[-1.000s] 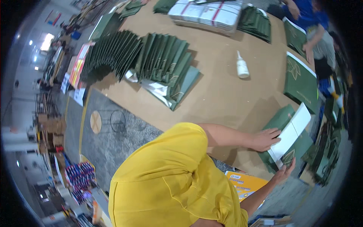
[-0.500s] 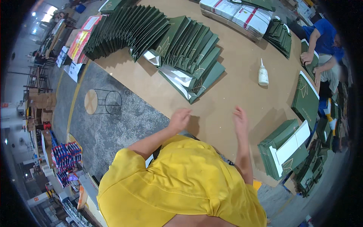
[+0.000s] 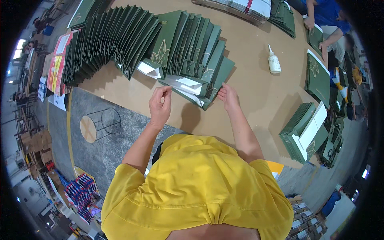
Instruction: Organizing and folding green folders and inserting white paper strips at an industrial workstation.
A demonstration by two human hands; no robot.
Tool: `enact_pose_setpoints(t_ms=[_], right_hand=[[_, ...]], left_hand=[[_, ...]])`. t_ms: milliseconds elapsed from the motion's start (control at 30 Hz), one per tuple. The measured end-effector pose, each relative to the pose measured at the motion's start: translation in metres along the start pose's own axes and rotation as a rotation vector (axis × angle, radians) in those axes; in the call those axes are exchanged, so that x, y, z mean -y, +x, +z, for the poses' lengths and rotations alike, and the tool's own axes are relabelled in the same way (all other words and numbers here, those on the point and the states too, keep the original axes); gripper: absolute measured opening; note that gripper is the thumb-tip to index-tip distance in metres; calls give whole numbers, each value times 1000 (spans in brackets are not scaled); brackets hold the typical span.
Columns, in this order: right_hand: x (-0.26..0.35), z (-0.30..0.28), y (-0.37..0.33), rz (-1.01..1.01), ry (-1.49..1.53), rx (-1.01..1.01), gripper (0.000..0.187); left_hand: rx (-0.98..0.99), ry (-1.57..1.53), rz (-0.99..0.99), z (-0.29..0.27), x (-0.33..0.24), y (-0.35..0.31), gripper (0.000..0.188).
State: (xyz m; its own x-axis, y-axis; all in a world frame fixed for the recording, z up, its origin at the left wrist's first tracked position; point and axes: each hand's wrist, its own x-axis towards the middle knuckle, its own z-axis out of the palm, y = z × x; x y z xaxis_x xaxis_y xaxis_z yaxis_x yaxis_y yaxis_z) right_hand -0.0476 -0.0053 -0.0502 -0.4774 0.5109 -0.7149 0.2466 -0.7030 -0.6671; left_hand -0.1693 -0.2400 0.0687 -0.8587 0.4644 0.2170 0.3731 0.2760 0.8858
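Green paper bags [image 3: 180, 48] with gold line drawings stand fanned out in a row on the table. The nearest one lies lowest, its white inner flaps [image 3: 186, 85] showing. By that bag's left end is my left hand [image 3: 159, 107], fingers loosely curled and a gap showing beside the thumb; I see nothing held in it. My right hand [image 3: 229, 98] is at the bag's right edge, fingers stretched out and apart, nothing in them. Whether its fingertips touch the bag I cannot tell.
A white squeeze bottle [image 3: 274, 64] with a narrow tip stands on the brown tabletop [image 3: 252, 96]. On the right are a stack of green bags [image 3: 298, 130] and a flat green bag [image 3: 318, 78]. A co-worker in blue [image 3: 330, 18] handles a bag at far right. A round stool [image 3: 89, 129] is left.
Both hands have moved forward to the nearest bag, the right one also leftward. The whole view has shifted and turned. The bag row looks otherwise the same.
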Motion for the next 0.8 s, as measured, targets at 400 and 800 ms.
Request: enact_pose_setpoints(t_ms=[400,800], right_hand=[[-8,-2,24,-306,-413,-143,32],[35,14,-11,-328,-421,-73,33]], left_hand=[[184,-21,-113,4,20,-42,9],[64,3,-9,0,-3,-18,11]])
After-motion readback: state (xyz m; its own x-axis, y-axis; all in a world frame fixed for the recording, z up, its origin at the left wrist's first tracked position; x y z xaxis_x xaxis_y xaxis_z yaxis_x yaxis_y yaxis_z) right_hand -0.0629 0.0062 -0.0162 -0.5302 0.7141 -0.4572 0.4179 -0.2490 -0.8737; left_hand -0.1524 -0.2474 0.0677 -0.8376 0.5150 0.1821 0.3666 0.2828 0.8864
